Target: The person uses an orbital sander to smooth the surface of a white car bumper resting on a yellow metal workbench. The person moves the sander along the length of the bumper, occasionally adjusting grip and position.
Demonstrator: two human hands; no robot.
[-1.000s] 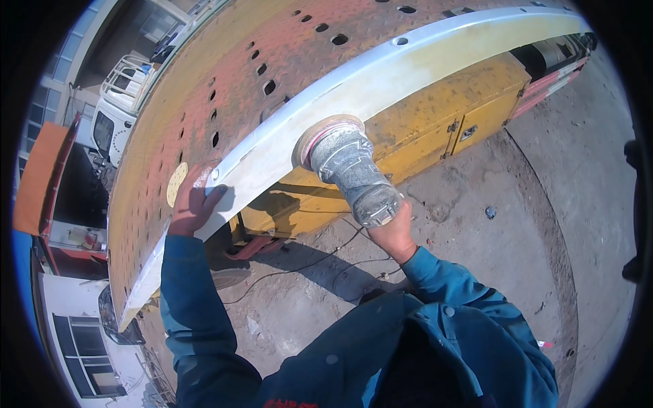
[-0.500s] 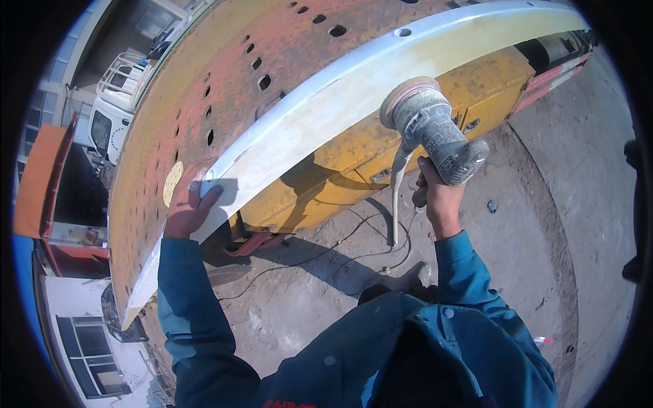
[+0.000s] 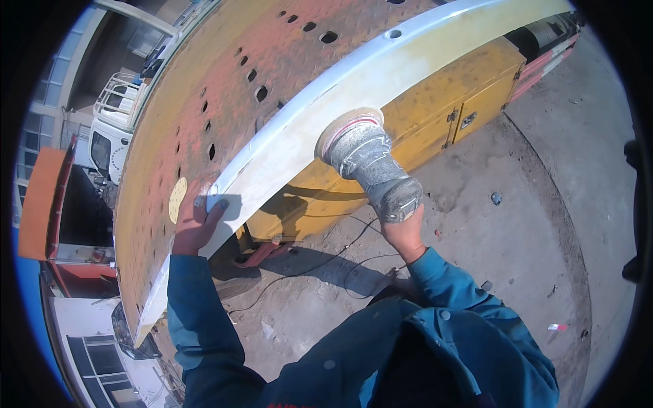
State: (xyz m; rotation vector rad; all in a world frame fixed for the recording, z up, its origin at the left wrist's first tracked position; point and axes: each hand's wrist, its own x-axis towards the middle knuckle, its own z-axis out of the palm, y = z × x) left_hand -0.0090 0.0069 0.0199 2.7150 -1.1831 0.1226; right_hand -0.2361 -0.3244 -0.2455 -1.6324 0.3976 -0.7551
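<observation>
A long curved white-and-cream panel (image 3: pixel 286 146) lies along the edge of a worn perforated metal deck (image 3: pixel 163 122). My left hand (image 3: pixel 196 223) grips its near-left part, fingers over the top edge and thumb on the face. In my right hand (image 3: pixel 406 234) is a dusty grey disc sander (image 3: pixel 373 160), held by its rear end, with the handle side hidden behind the tool. The sander's round pad is against or very close to the panel's face, near its lower edge. A yellow sanding disc with holes (image 3: pixel 178 199) rests on the deck beside my left hand.
Below the panel stands a yellow metal cabinet (image 3: pixel 435 102) with latched doors. A dark cable (image 3: pixel 326 258) trails over the dusty concrete ground (image 3: pixel 476 204). A white truck (image 3: pixel 109 136) and an orange board (image 3: pixel 41 204) are off to the left.
My right hand has moved the sander left and slightly down along the panel. My left hand keeps its hold on the panel; the whole view has shifted a little.
</observation>
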